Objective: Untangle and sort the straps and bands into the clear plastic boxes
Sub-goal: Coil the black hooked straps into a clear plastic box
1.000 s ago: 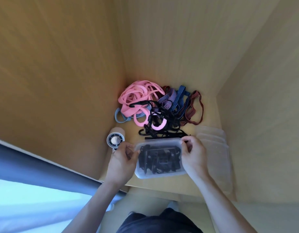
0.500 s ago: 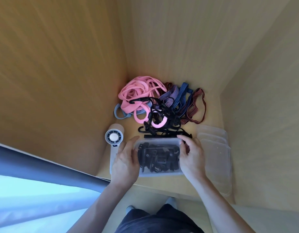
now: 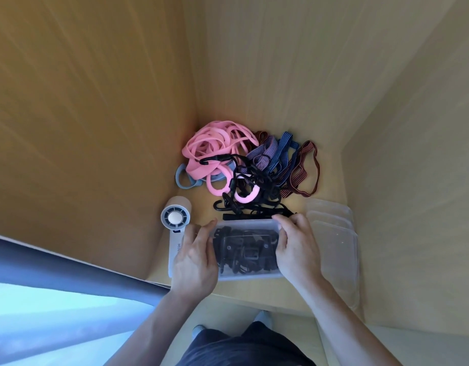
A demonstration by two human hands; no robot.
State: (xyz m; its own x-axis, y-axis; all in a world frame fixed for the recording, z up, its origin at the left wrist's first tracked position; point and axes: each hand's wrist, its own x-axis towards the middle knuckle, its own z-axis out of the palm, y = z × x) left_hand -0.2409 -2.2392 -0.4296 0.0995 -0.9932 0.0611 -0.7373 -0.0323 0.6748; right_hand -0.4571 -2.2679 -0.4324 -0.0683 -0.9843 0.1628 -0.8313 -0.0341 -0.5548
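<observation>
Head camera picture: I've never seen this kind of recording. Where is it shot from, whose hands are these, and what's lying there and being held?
There is no machine: a person wears one wide-angle camera on the head, looking down at their hands. The left hand and right hand grip the two ends of a clear box holding black straps. Beyond it on the wooden surface lies a tangle of pink bands, black hooked cords and striped bands. A white handheld fan lies left; a stack of clear boxes sits right.
</observation>
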